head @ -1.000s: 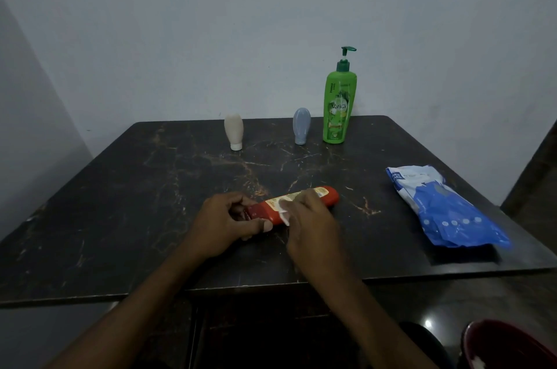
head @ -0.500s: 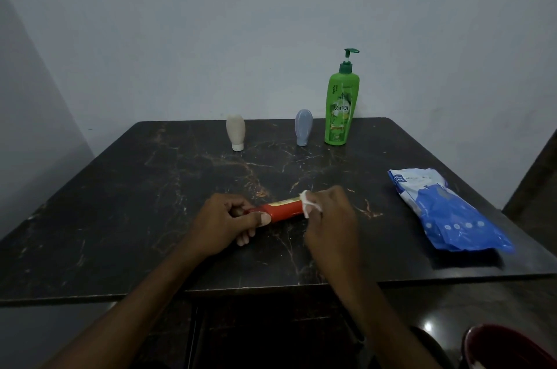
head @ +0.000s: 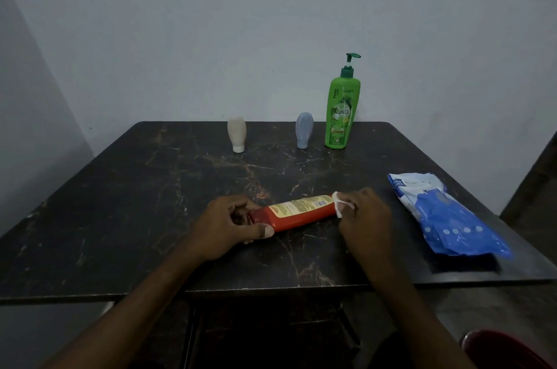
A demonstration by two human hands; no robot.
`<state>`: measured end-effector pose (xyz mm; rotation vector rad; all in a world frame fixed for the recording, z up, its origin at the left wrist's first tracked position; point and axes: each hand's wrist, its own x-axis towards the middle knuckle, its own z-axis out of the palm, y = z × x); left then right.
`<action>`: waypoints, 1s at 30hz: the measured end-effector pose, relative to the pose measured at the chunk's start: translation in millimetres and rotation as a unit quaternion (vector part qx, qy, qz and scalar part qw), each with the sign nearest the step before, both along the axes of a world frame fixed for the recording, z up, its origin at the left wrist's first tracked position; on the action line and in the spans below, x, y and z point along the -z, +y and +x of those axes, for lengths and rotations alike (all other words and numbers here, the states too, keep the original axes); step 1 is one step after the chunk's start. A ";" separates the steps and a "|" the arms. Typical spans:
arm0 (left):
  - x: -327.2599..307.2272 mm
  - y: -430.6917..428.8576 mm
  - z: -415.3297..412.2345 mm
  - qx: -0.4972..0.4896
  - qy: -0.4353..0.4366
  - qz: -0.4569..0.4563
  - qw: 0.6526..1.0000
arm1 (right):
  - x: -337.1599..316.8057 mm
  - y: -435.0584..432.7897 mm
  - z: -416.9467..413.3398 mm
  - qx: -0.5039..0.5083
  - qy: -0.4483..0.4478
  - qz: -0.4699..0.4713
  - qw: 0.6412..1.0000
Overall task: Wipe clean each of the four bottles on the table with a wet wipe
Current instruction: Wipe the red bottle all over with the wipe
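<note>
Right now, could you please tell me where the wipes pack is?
In the head view, the blue wipes pack lies flat near the right edge of the table, right of the right hand and nearer than the green pump bottle.

Dark marble-patterned table [head: 120, 217]; plain grey wall [head: 241, 21], dim light

A plain room in someone's home, by the look of it: bare pale walls [head: 271, 21], a dark marble-patterned bench [head: 150, 202] near the corner, a green pump bottle [head: 340, 115] of toiletry and a blue wipes pack [head: 446, 217] on it.
</note>
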<state>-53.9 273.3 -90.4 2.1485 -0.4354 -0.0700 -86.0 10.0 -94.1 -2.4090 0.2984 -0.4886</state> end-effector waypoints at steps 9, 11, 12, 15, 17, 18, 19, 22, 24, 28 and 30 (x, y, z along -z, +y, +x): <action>1.3 -0.2 0.7 -0.008 -0.017 0.012 1.000 | 3.6 78.1 -28.9 -0.107 -0.052 -0.044 0.992; 1.4 -0.8 -0.2 -0.008 -0.025 0.006 1.000 | 9.0 90.8 -33.7 -0.153 -0.093 -0.081 0.980; 1.3 -1.1 -0.6 -0.008 -0.028 0.007 1.000 | 10.8 91.8 -33.0 -0.160 -0.101 -0.091 0.978; -0.8 -0.8 -1.4 -0.005 -0.021 0.003 1.000 | 12.5 78.1 -25.0 -0.137 -0.087 -0.090 0.983; -1.9 -0.2 -1.3 -0.003 -0.013 0.004 1.000 | 8.3 59.3 -19.2 -0.097 -0.071 -0.075 0.990; -1.7 0.2 -1.0 -0.002 -0.011 0.008 1.000 | 5.4 48.3 -16.8 -0.077 -0.069 -0.060 0.993; -1.5 0.4 -0.6 -0.002 -0.009 0.011 1.000 | 2.4 36.1 -14.4 -0.057 -0.067 -0.043 0.995; -0.7 0.3 -0.5 -0.006 -0.012 0.007 1.000 | -2.8 6.3 -8.8 0.027 -0.036 0.046 0.998; -0.7 0.2 -1.1 -0.010 -0.016 0.008 1.000 | -3.0 2.5 -6.0 0.051 -0.034 0.068 0.996; -2.1 -1.2 -1.9 -0.017 -0.028 0.009 0.999 | -7.3 28.3 -10.7 0.021 -0.054 0.057 0.997; -2.7 -2.2 -3.1 -0.019 -0.031 0.008 0.999 | -10.4 48.1 -13.8 -0.014 -0.073 0.029 0.997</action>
